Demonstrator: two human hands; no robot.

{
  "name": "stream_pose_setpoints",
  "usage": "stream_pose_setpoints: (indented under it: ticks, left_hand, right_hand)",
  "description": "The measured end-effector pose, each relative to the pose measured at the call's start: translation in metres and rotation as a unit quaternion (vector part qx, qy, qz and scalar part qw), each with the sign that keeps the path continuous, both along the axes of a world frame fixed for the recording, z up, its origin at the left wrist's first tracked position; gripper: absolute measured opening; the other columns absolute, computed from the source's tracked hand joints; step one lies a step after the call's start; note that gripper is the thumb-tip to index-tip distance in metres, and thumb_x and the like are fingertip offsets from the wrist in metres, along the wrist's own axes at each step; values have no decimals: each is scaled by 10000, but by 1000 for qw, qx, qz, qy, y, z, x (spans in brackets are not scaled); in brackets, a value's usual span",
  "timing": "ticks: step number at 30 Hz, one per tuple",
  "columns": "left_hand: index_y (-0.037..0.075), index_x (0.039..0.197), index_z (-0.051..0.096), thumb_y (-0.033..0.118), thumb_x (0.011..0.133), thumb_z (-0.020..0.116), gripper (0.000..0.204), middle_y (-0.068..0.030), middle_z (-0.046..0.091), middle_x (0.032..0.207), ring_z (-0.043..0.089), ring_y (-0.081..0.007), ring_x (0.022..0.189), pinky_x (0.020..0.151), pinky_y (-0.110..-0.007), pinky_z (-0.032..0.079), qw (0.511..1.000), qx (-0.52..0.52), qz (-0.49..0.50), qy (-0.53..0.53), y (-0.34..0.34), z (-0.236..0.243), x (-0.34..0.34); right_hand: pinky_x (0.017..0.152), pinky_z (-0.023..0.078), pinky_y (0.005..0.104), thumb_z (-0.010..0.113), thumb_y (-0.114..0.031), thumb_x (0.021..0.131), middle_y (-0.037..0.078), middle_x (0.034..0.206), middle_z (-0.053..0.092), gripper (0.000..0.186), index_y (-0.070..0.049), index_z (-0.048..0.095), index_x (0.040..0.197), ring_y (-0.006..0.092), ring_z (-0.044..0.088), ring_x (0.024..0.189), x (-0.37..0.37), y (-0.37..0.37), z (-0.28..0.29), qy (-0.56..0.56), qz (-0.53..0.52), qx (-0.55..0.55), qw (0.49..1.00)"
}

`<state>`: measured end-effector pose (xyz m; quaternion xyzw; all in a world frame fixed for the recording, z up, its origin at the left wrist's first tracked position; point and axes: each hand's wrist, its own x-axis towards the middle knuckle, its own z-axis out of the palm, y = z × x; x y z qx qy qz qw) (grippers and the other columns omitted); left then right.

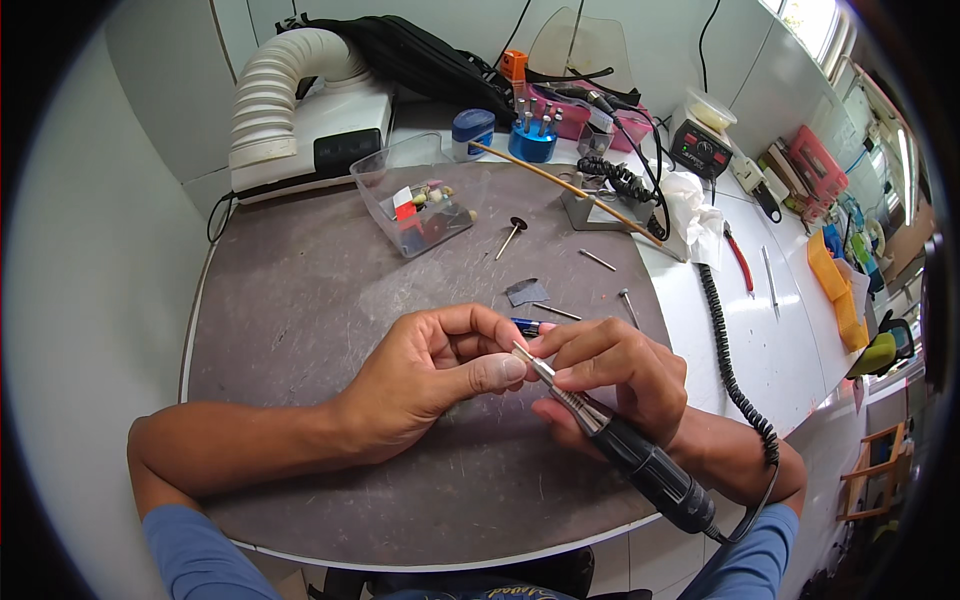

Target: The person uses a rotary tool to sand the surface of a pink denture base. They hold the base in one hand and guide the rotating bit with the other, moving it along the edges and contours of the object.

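My right hand is closed around a rotary tool handpiece, with a black body and a silver front end pointing up and left. A thin bit sticks out of its tip. At that tip the thumb and forefinger of my left hand come together in a pinch. Whatever lies between them is too small to make out. Just beyond my fingers are a blue pen-like item, partly hidden, a scrap of grey abrasive paper and a thin metal bit.
A clear tray of small polishing pieces stands on the brown mat. Nearby lies a dark disc on a shank. A wooden stick rests across a metal stand. The coiled cord runs along the right side.
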<state>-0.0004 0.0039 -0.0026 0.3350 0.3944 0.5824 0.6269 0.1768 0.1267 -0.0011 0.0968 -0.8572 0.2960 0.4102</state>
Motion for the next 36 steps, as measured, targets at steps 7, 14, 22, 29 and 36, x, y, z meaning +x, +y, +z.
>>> stream_pose_setpoints:
  ticks: [7,14,22,29,36]
  left_hand:
    - [-1,1035,580,62,893,665,177,-69,624,996,623,-122,923,858,-264,505,1000,-4,-6,14,1,-2,-2]
    - [23,1023,572,64,892,670,168,-61,619,991,621,-114,924,858,-266,508,1000,-1,6,0,0,0,0]
    - [60,1009,570,71,887,679,164,-22,609,997,587,-89,941,866,-258,481,1000,14,-2,-8,0,-3,-2]
    - [56,1027,573,68,881,682,183,-29,611,1012,587,-97,952,883,-259,474,999,22,-23,-22,1,-2,-2]
    - [52,1034,577,73,887,676,178,-43,616,1052,587,-104,979,898,-261,470,999,-3,-30,-23,2,-6,-5]
  right_hand:
    - [802,580,452,804,-14,723,151,843,628,319,-4,559,927,316,693,883,-1,1,-1,4,5,4,1000]
    - [808,581,462,791,0,730,151,843,622,311,-2,554,932,323,694,878,-1,1,-1,10,5,0,1000]
    - [803,581,466,787,3,733,145,826,609,325,-3,544,949,323,694,876,-1,-1,0,17,7,10,1000]
    - [783,587,457,785,0,735,147,833,609,324,-5,538,945,320,694,860,-1,0,0,21,7,20,1000]
    - [795,590,411,794,7,706,159,833,646,263,14,593,876,282,693,837,-3,-2,1,29,12,0,1000]
